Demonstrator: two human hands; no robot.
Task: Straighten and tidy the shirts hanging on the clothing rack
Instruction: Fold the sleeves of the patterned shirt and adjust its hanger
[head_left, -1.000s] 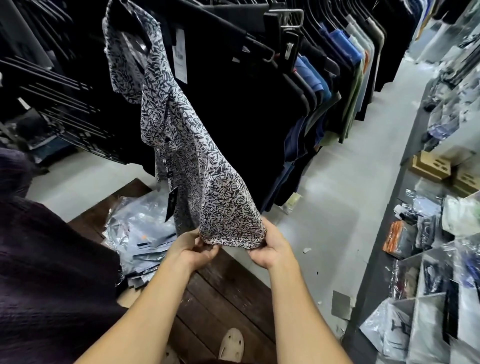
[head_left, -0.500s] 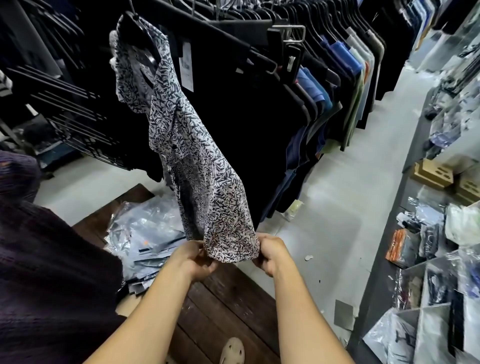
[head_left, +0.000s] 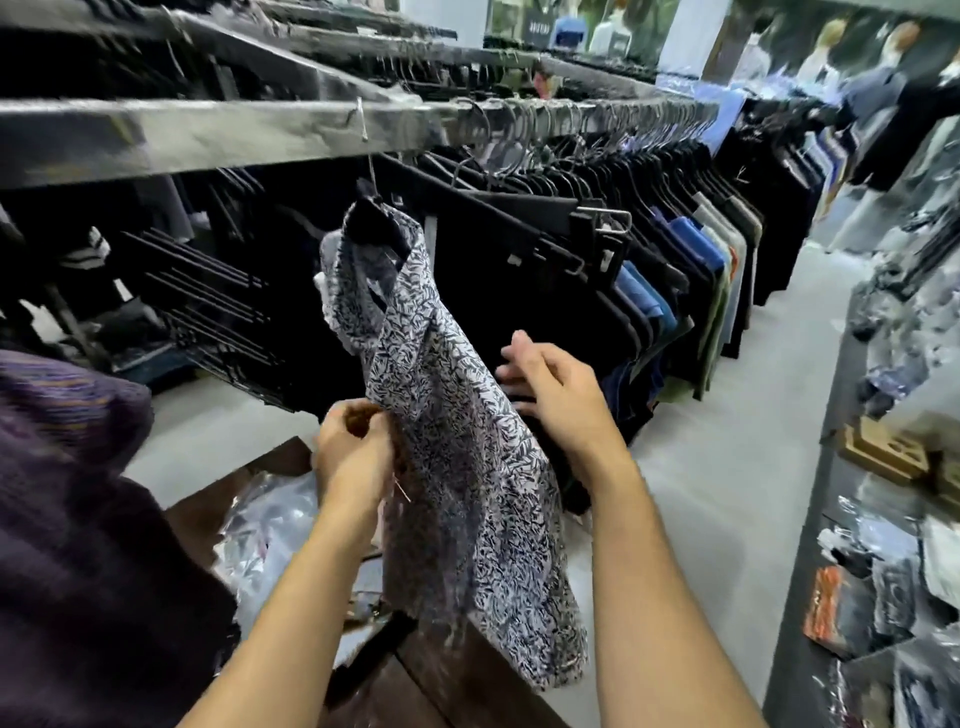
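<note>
Head view: my left hand (head_left: 353, 457) curls its fingers, pinching the patterned shirt (head_left: 467, 493) at its left edge. My right hand (head_left: 558, 387) lies spread just right of it; blur hides any contact. The shirt's long axis drops from the rail (head_left: 208, 132) toward me. Dark garments (head_left: 519, 280) crowd the right; bare rail lies left.

dark sign board (head_left: 537, 28) behind grey metal clothing rack (head_left: 208, 135): lettering blurred, unreadable
white paper tag (head_left: 429, 234) on black hanging garment (head_left: 498, 275): print not legible

A clothing shop: long rack (head_left: 260, 130) crowded with hung garments (head_left: 675, 270).
</note>
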